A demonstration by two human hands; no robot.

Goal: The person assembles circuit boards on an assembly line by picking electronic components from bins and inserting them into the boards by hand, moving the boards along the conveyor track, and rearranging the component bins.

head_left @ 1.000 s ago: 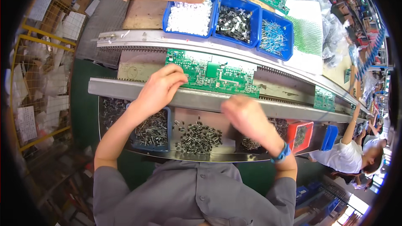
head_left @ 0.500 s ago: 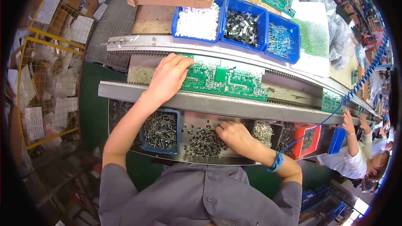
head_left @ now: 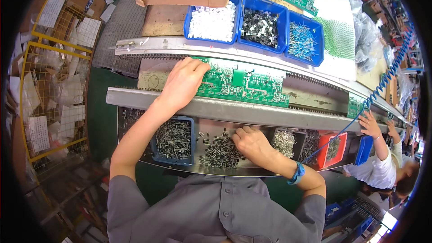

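My left hand (head_left: 184, 83) is over the left end of a green circuit board (head_left: 265, 87) held between two metal rails. Its fingers bend together down onto the board, and the fingertips hide whatever they may pinch. Lower down, my right hand (head_left: 253, 145) rests at the right edge of a loose pile of small dark electronic components with metal leads (head_left: 220, 150). The fingers there are curled closed, and what they hold cannot be made out. A blue bin of similar leaded parts (head_left: 192, 146) stands left of the pile.
Beyond the rails stand blue bins of white parts (head_left: 186, 24), black parts (head_left: 284, 31) and blue leaded parts (head_left: 321, 45). A red bin (head_left: 321, 153) sits right of my forearm. A coiled blue cord (head_left: 382, 91) hangs at right, near another person's hand (head_left: 370, 124).
My right hand has shifted very slightly up and right beside the pile. My left hand stays at the board's left end. The other person's hand has moved left and the coiled cord has swung.
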